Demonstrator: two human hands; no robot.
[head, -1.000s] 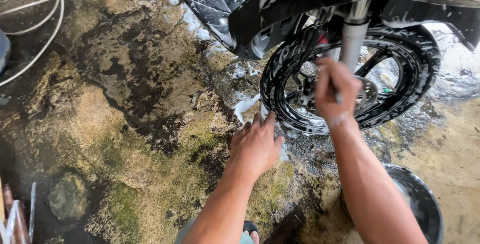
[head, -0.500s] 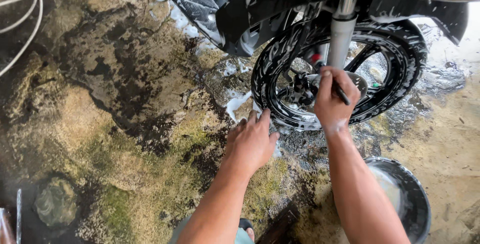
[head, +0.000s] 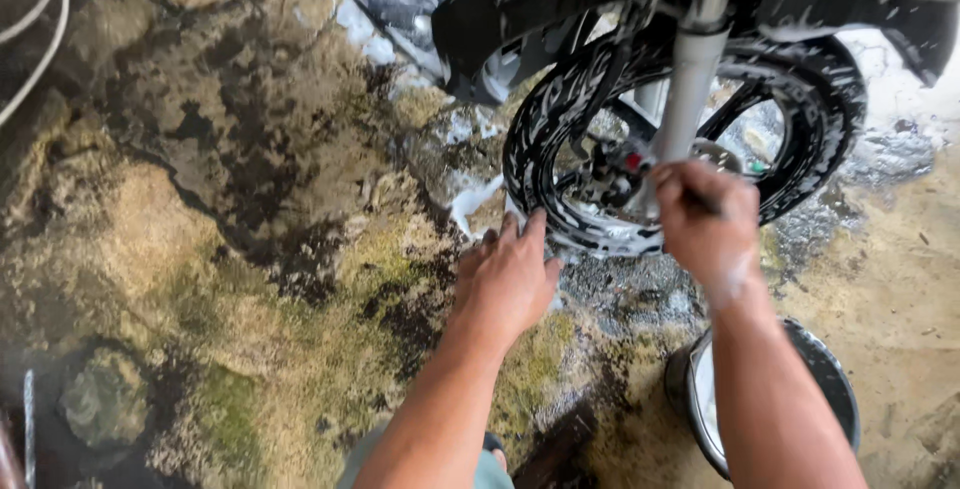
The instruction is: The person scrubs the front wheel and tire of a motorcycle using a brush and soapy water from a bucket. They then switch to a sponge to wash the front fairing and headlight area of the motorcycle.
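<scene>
A soapy black motorcycle front wheel (head: 820, 99) stands at the upper right, under a foam-streaked black fender (head: 560, 9) and beside a silver fork leg (head: 690, 79). My right hand (head: 705, 219) is closed around a thin dark brush handle (head: 700, 199), held in front of the wheel's hub and spokes. My left hand (head: 510, 274) rests flat, fingers spread, on the wet ground next to the lower left edge of the tyre. The brush head is hidden behind my hand.
A dark bucket (head: 835, 389) with soapy water sits at the lower right under my right forearm. Wet, mossy, stained concrete (head: 220, 249) fills the left. A white hose (head: 45, 39) curves in the upper left corner. Foam patches lie near the wheel.
My right hand has dropped from the upper spokes toward the hub. My left hand stays planted on the ground. The camera has moved closer to the wheel.
</scene>
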